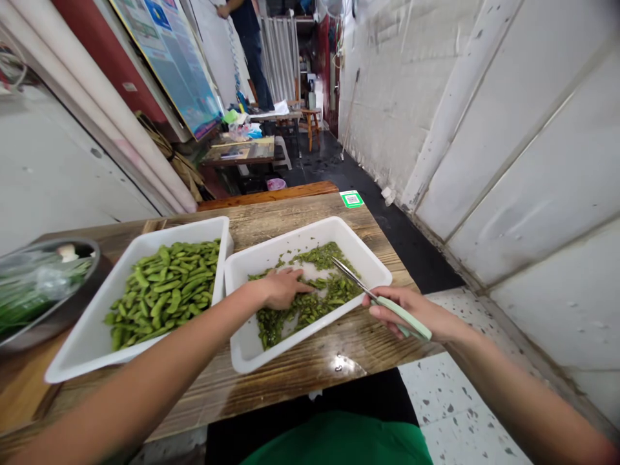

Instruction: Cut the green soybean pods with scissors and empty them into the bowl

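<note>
My left hand [283,289] reaches into the right white tray [290,342], fingers stretched out and apart among small green clippings [336,294] that look like cut pod tips. Nothing shows in its grasp, though the underside of the palm is hidden. At that tray's right corner, my right hand [416,309] grips scissors [400,312] with pale green handles. Their blades point up and left over the tray and look nearly closed. Left of my left hand stands another white tray [72,352], heaped with green edamame pods [169,284].
A metal bowl [94,271] with bagged greens stands at the left of the wooden table [349,345]. A green QR-code card [351,199] lies at its far edge. Beyond, a person [252,51] stands on a cluttered table. A white wall [484,116] runs along the right.
</note>
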Demonstrator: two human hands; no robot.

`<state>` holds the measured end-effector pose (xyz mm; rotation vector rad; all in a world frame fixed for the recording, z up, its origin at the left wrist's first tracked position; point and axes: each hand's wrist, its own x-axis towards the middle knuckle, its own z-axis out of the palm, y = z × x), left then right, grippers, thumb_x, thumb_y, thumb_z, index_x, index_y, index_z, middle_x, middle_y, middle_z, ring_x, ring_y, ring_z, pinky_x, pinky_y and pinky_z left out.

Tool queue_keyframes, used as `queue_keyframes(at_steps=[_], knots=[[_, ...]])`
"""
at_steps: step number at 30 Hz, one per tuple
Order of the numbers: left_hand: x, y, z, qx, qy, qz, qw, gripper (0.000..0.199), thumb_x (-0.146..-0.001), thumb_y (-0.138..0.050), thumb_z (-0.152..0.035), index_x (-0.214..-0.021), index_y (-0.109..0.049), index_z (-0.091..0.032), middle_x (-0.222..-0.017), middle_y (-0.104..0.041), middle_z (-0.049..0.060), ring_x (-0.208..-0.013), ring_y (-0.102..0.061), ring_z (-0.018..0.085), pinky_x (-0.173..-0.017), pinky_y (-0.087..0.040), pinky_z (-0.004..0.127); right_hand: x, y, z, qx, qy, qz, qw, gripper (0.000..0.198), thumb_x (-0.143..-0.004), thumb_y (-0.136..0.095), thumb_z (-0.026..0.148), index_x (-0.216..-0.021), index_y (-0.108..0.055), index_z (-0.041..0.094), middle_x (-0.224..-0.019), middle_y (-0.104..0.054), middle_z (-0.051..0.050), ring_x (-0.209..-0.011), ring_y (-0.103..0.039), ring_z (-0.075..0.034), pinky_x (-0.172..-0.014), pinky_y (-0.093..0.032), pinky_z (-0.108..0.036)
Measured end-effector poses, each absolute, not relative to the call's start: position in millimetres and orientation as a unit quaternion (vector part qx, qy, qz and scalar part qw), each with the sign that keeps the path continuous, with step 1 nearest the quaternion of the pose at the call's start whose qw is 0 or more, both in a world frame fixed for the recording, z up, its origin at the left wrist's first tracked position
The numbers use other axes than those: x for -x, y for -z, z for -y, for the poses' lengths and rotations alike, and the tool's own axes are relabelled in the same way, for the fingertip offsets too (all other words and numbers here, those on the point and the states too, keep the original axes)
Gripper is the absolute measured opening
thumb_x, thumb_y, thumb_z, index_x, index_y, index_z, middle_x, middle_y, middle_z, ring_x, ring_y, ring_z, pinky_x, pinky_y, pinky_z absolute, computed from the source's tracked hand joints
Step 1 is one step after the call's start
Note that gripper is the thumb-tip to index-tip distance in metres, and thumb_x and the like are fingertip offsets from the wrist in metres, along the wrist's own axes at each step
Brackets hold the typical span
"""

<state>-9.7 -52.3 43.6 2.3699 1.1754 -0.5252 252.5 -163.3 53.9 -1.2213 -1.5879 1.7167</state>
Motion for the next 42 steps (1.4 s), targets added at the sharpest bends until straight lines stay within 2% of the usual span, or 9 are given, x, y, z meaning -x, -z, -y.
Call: queue_keyframes(at_steps=[4,7,10,15,21,30,33,37,42], knots=[[19,-48,39,-0.831,0.157,-0.506,0.171,0.041,-0.068,-0.053,-0.012,-0.106,-0.066,-0.021,-0.112,-0.062,0.013,-0.099,-0.058,0.027,-0.084,-0.041,0.033,-255,-55,161,0.447,-0.633,0.588,0.234,0.039,-0.074,-0.059,0.051,-0.090,-0.050,0.016,-0.062,-0.039,0.005,-0.047,-0.037,-0.005,-0.042,-0.035,-0.019],[15,-43,30,-0.850,0.076,-0.507,0.120,0.033,-0.074,-0.049,-0.018,-0.102,-0.066,-0.018,-0.099,-0.066,0.012,-0.090,-0.060,0.024,-0.077,-0.042,0.029,-256,-54,160,0.446,-0.635,0.586,0.232,0.037,-0.076,-0.058,0.050,-0.090,-0.051,0.017,-0.063,-0.039,0.005,-0.047,-0.036,-0.005,-0.042,-0.035,-0.019],[9,-35,22,-0.869,0.140,-0.440,0.178,0.032,-0.063,-0.063,-0.021,-0.095,-0.067,-0.021,-0.088,-0.067,0.006,-0.075,-0.059,0.020,-0.065,-0.041,0.024,-257,-53,158,0.447,-0.636,0.586,0.228,0.036,-0.077,-0.058,0.048,-0.092,-0.051,0.016,-0.064,-0.040,0.004,-0.048,-0.035,-0.005,-0.043,-0.035,-0.019],[6,-40,5,-0.893,0.079,-0.422,0.133,0.026,-0.064,-0.060,-0.017,-0.090,-0.067,-0.017,-0.092,-0.065,0.007,-0.075,-0.057,0.017,-0.065,-0.039,0.022,-259,-52,158,0.443,-0.641,0.585,0.226,0.033,-0.079,-0.058,0.045,-0.094,-0.050,0.017,-0.067,-0.039,0.004,-0.050,-0.035,-0.005,-0.044,-0.035,-0.018],[13,-53,-2,-0.859,0.049,-0.472,0.192,0.020,-0.070,-0.051,-0.019,-0.079,-0.068,-0.017,-0.064,-0.065,0.000,-0.058,-0.055,0.013,-0.058,-0.036,0.021,-260,-51,156,0.445,-0.640,0.589,0.212,0.032,-0.080,-0.056,0.045,-0.094,-0.050,0.017,-0.067,-0.039,0.004,-0.050,-0.035,-0.005,-0.045,-0.036,-0.018],[29,-10,-7,-0.881,0.063,-0.444,0.152,0.026,-0.060,-0.058,-0.012,-0.081,-0.070,-0.021,-0.072,-0.066,0.004,-0.064,-0.055,0.016,-0.059,-0.035,0.022,-255,-55,154,0.460,-0.610,0.607,0.220,0.035,-0.080,-0.055,0.047,-0.094,-0.050,0.016,-0.066,-0.041,0.004,-0.048,-0.036,-0.005,-0.044,-0.036,-0.019],[25,-13,-4,-0.847,-0.038,-0.464,0.257,0.011,-0.064,-0.061,-0.019,-0.073,-0.068,-0.017,-0.066,-0.063,0.003,-0.061,-0.053,0.014,-0.058,-0.037,0.022,-255,-54,154,0.459,-0.614,0.603,0.221,0.035,-0.079,-0.056,0.047,-0.094,-0.050,0.016,-0.063,-0.039,0.004,-0.048,-0.036,-0.005,-0.044,-0.036,-0.019],[13,-32,17,-0.647,-0.194,-0.490,0.552,0.023,-0.075,-0.057,-0.030,-0.089,-0.065,-0.013,-0.057,-0.056,0.001,-0.047,-0.045,0.008,-0.045,-0.032,0.018,-260,-55,158,0.463,-0.617,0.591,0.237,0.037,-0.081,-0.053,0.049,-0.100,-0.047,0.017,-0.063,-0.038,0.004,-0.050,-0.038,-0.007,-0.046,-0.039,-0.021],[-2,-51,52,-0.460,-0.277,-0.446,0.716,0.019,-0.069,-0.068,-0.018,-0.086,-0.063,-0.009,-0.061,-0.059,0.003,-0.052,-0.049,0.005,-0.050,-0.040,0.016,-263,-68,165,0.461,-0.596,0.618,0.223,0.034,-0.081,-0.052,0.048,-0.095,-0.048,0.017,-0.071,-0.042,0.002,-0.056,-0.042,-0.008,-0.052,-0.039,-0.021]])
